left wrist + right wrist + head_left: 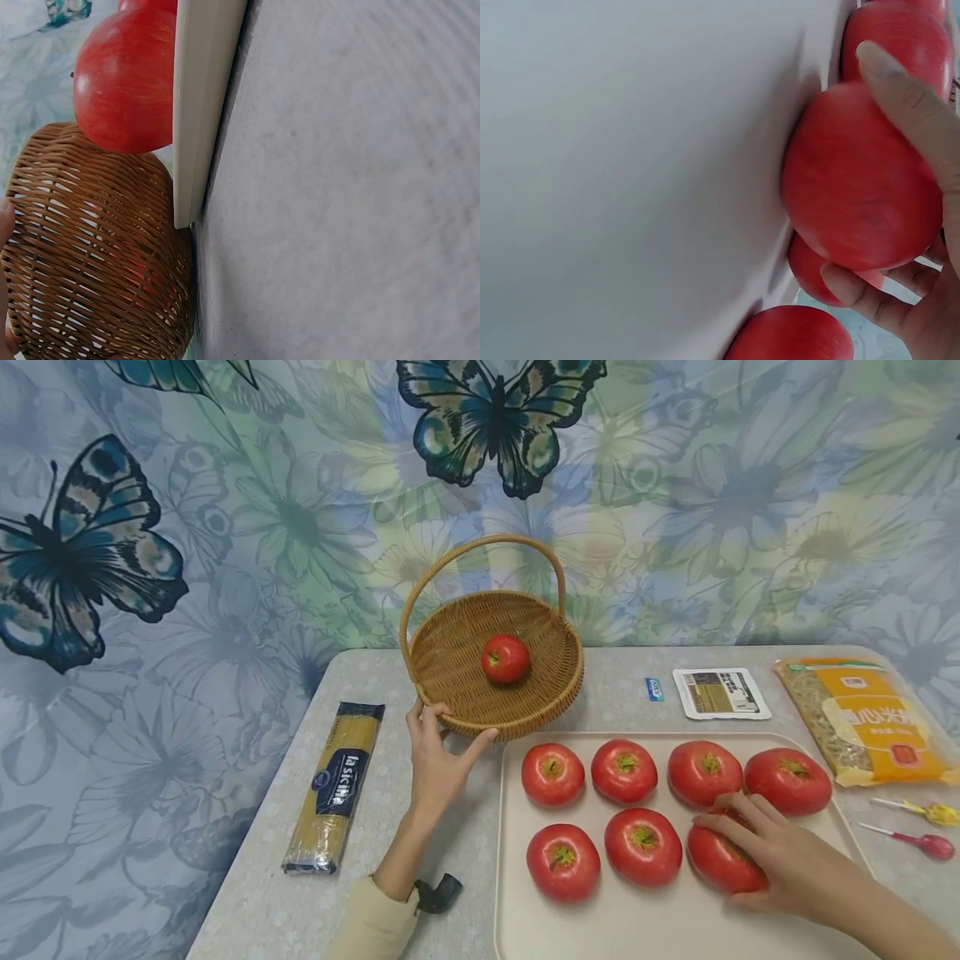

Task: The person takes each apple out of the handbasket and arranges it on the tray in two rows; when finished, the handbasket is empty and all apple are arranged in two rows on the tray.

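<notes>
My left hand (pixel 441 768) holds the near rim of a wicker basket (pixel 450 693), thumb spread to the right along the rim. One red apple (pixel 506 658) lies inside that basket; through the weave its red shows in the left wrist view. On the tray, my right hand (pixel 787 860) grips a red apple (pixel 716 860) in the front row. The right wrist view shows the thumb and fingers curled about this apple (pixel 862 180), which sits low over the tray surface. Several more red apples (pixel 642 847) stand around it in two rows.
A cream tray (pixel 637 935) bears the apples on a grey table. Left of the basket lies a pack of spaghetti (pixel 335 789). Toward the back right are a small blue packet (pixel 655 689), a flat white pack (pixel 722 693), an orange bag (pixel 870 722) and two lollipops (pixel 933 846).
</notes>
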The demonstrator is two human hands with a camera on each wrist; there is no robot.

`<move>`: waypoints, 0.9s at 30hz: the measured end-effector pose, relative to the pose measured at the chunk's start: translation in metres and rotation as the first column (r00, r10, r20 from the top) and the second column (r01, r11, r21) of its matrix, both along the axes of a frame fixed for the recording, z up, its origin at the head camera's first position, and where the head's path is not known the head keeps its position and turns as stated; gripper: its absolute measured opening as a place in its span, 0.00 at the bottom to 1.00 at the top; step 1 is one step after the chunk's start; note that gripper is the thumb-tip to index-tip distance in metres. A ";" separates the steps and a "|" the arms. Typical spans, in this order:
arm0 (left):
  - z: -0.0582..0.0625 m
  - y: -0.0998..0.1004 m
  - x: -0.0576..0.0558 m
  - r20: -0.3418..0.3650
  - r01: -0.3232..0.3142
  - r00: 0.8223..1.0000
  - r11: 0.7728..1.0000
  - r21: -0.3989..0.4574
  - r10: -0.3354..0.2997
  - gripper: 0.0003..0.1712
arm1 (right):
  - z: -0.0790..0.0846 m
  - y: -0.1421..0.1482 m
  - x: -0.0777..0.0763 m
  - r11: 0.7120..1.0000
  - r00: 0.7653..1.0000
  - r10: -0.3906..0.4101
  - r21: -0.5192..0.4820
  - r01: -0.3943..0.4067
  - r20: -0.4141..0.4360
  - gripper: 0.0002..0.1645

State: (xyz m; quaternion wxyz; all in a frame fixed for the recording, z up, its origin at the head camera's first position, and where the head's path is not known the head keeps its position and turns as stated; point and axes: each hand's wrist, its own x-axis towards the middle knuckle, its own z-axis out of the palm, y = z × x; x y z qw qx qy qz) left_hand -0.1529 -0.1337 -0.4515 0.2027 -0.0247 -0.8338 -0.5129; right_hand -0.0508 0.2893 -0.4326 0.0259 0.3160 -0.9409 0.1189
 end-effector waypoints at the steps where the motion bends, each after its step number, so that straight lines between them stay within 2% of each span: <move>1: 0.000 0.000 0.000 0.001 0.000 1.000 1.000 0.000 0.000 0.38 | 0.000 -0.001 0.001 1.000 1.000 0.002 0.001 -0.002 -0.018 0.51; 5: 0.000 -0.001 0.000 0.005 0.001 1.000 1.000 0.003 -0.001 0.38 | 0.005 -0.002 0.003 1.000 0.998 -0.002 -0.024 0.001 -0.067 0.53; 9: -0.001 -0.001 0.000 0.008 0.001 1.000 1.000 -0.002 -0.001 0.38 | 0.019 -0.002 0.002 0.997 0.996 -0.028 -0.069 0.022 -0.079 0.52; 15: -0.001 -0.001 0.000 0.000 0.000 1.000 1.000 -0.003 0.000 0.38 | 0.039 -0.004 -0.014 0.992 0.988 0.028 -0.114 -0.046 -0.150 0.47; 17: -0.001 -0.001 0.000 0.000 0.000 1.000 1.000 -0.003 0.000 0.38 | 0.047 -0.008 -0.023 0.989 0.985 0.065 -0.117 -0.085 -0.162 0.47; 21: 0.000 -0.001 0.000 0.004 -0.002 1.000 1.000 -0.006 0.002 0.38 | 0.065 -0.026 -0.047 0.983 0.985 0.114 -0.129 -0.131 -0.129 0.45; 25: 0.001 -0.002 0.000 0.001 0.000 1.000 1.000 -0.005 0.000 0.38 | 0.076 -0.053 -0.084 0.962 0.970 0.193 -0.165 -0.217 -0.147 0.44; 27: 0.001 -0.002 0.000 -0.001 0.003 1.000 1.000 -0.007 -0.003 0.38 | 0.079 -0.068 -0.105 0.941 0.959 0.243 -0.205 -0.270 -0.147 0.42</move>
